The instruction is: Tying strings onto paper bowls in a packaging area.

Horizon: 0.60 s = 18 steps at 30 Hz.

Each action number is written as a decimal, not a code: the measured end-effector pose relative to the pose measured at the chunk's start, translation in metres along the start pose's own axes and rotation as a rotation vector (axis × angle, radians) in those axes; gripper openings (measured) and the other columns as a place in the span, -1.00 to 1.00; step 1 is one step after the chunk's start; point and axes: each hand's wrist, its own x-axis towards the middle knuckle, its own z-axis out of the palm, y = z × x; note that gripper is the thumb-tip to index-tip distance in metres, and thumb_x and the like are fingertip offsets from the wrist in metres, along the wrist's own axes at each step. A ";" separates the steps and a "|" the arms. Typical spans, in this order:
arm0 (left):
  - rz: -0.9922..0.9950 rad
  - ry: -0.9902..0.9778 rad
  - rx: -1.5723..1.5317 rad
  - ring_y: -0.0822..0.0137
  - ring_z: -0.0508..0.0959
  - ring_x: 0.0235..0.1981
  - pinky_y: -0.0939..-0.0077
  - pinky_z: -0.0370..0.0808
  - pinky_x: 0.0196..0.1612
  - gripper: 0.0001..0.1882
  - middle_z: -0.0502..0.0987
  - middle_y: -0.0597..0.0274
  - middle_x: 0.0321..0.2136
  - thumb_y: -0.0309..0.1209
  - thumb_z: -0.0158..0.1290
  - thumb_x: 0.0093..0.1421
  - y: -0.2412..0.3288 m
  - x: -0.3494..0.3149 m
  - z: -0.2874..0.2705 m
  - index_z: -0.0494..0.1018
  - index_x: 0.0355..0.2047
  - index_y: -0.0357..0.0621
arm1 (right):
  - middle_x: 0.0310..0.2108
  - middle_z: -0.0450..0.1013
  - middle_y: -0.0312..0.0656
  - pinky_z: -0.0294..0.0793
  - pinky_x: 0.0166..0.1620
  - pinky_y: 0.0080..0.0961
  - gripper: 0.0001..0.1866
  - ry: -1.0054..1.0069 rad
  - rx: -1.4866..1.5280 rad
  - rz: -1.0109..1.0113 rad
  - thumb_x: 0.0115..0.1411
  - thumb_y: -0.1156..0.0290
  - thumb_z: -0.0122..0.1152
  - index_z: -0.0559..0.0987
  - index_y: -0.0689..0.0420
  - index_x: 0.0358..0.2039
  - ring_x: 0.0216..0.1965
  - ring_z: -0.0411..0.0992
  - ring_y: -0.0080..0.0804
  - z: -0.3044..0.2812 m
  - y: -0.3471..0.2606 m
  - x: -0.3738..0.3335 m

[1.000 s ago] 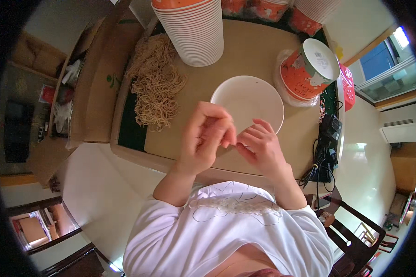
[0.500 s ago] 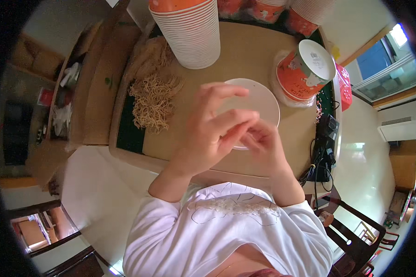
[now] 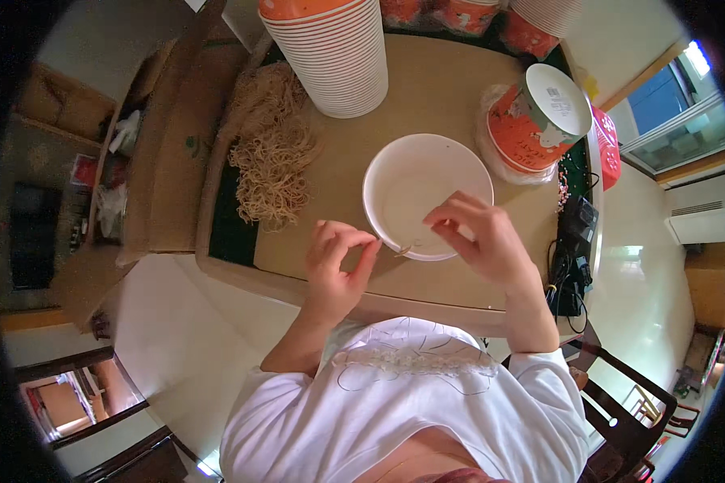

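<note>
A white round bowl (image 3: 395,181) stands on the brown table board in front of me. Over its right side hovers my right hand (image 3: 491,241), fingers curled, thumb and fingertip close together; I cannot make out anything between them. My left hand (image 3: 336,266) is outside the near-left rim, thumb and forefinger pinched, and anything they hold is too fine to see. A short brownish strand (image 3: 403,251) shows at the near rim, between the hands. Further left lies a tangled heap of thin tan strands (image 3: 274,177), touched by neither hand.
A tall stack of paper tubs (image 3: 338,68) stands at the back left. Upturned orange tubs (image 3: 524,133) in plastic wrap are at the right. Black cables and adapters (image 3: 568,266) lie at the right edge, near a red basket (image 3: 606,149). More wrapped tubs (image 3: 467,16) line the back.
My hands were together above the bowl's near side. They have come apart, the left toward the left and the right toward the right. The brownish strand now shows at the rim.
</note>
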 end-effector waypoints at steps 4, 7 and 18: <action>-0.037 -0.120 -0.032 0.26 0.44 -0.37 0.39 0.37 -0.33 -0.81 0.42 0.28 -0.42 -0.51 0.25 -0.07 0.004 -0.003 0.000 0.50 -0.40 -0.10 | -0.34 0.44 -0.17 0.47 -0.28 -0.40 -0.84 -0.217 -0.171 -0.187 0.03 0.56 0.25 0.55 0.10 -0.33 -0.34 0.47 -0.24 0.011 0.009 0.007; 0.010 -0.250 -0.047 0.26 0.43 -0.34 0.38 0.39 -0.32 -0.76 0.39 0.24 -0.32 -0.41 0.31 -0.10 0.003 -0.002 0.003 0.50 -0.41 -0.10 | -0.36 0.43 -0.17 0.47 -0.26 -0.46 -0.87 -0.325 -0.091 -0.054 0.05 0.57 0.23 0.54 0.15 -0.34 -0.31 0.47 -0.32 0.010 0.003 0.014; 0.050 -0.381 -0.059 0.23 0.43 -0.42 0.37 0.46 -0.36 -0.75 0.43 0.27 -0.50 -0.36 0.30 -0.08 -0.016 0.000 -0.004 0.43 -0.61 -0.16 | -0.40 0.44 -0.21 0.44 -0.40 -0.68 -0.93 0.407 1.340 -0.003 0.30 0.47 -0.04 0.40 0.17 -0.30 -0.42 0.41 -0.56 -0.042 0.021 -0.005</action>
